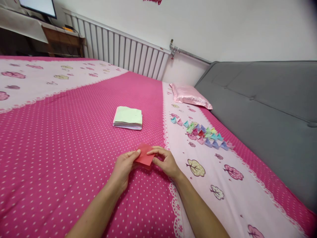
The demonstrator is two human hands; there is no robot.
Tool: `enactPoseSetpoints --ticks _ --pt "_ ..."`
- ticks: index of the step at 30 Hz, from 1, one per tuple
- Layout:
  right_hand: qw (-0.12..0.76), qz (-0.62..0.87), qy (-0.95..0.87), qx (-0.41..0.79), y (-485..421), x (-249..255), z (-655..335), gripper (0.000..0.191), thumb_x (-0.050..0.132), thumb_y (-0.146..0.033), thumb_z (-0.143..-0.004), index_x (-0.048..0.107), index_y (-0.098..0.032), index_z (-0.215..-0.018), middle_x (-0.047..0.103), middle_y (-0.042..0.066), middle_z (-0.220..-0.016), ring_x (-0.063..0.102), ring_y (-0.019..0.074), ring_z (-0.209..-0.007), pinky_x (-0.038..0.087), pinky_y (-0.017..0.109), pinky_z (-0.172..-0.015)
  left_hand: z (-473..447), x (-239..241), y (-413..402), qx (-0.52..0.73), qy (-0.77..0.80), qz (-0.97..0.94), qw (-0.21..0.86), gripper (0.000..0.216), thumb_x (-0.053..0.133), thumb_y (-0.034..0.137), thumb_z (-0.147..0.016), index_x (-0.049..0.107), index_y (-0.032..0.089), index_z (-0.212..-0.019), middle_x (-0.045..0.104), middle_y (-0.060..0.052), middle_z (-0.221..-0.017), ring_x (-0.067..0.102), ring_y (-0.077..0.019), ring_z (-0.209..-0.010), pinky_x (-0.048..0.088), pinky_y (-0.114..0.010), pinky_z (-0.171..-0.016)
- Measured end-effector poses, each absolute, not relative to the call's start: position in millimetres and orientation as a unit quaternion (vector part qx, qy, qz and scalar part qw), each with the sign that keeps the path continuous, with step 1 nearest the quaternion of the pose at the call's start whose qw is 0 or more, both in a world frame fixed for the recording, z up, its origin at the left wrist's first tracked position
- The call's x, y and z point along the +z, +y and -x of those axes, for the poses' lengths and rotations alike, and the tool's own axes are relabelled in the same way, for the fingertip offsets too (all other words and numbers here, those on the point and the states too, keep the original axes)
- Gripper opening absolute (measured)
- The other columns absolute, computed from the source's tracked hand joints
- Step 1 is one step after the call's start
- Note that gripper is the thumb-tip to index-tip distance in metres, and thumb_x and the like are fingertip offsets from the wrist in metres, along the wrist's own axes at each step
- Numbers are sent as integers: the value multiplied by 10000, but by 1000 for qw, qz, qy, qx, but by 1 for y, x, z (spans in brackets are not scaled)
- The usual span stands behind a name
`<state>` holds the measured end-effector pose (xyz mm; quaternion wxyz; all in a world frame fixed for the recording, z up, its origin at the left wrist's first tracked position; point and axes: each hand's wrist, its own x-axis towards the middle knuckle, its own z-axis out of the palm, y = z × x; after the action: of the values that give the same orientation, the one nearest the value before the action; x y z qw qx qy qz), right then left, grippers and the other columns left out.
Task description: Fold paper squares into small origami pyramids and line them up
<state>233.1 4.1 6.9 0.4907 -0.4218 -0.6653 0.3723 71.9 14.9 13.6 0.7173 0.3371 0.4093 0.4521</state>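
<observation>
Between my two hands is a red sheet of folding paper, held just above the pink dotted bedspread. My left hand pinches its left edge, thumb on top. On the right side, my right hand grips the paper between thumb and fingers. The sheet looks folded, with a lower layer showing along its bottom edge. Beyond my hands lies a stack of coloured paper with a pale green sheet on top. Several small folded paper boats in many colours stand in a cluster to the right.
The bedspread covers the whole bed. A pink satin pillow lies near the grey padded headboard on the right. A white radiator and pipe run along the wall. At the far left stands a desk with a monitor.
</observation>
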Motion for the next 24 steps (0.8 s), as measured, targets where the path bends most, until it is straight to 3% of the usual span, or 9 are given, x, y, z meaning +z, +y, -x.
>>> enactPoseSetpoints --ticks 8,13,17,24 --pt "500 435 -653 367 6 3 -232 135 665 -319 -704 706 -229 -797 631 39 -886 589 179 -832 447 307 -783 -73 15 13 419 381 -393 724 244 620 355 -697 686 120 -713 684 -54 -654 577 -115 -583 410 -209 -620" --pt "514 466 -629 352 6 3 -233 152 659 -333 -707 703 -204 -774 648 35 -806 582 175 -752 446 299 -717 -73 19 10 388 342 -430 740 302 585 384 -731 691 134 -864 702 -77 -771 616 -144 -672 436 -238 -684" --pt "513 490 -614 347 5 3 -231 169 648 -339 -713 680 -173 -719 615 8 -683 537 139 -620 419 254 -593 -75 16 10 377 353 -448 730 353 664 335 -666 668 138 -959 703 -84 -801 620 -145 -661 437 -229 -639" --pt "542 499 -568 367 3 1 -225 195 687 -327 -667 602 -170 -745 593 -16 -671 528 117 -590 421 227 -568 -78 14 12 393 367 -444 717 298 656 337 -668 691 136 -885 701 -62 -732 609 -139 -649 427 -221 -637"
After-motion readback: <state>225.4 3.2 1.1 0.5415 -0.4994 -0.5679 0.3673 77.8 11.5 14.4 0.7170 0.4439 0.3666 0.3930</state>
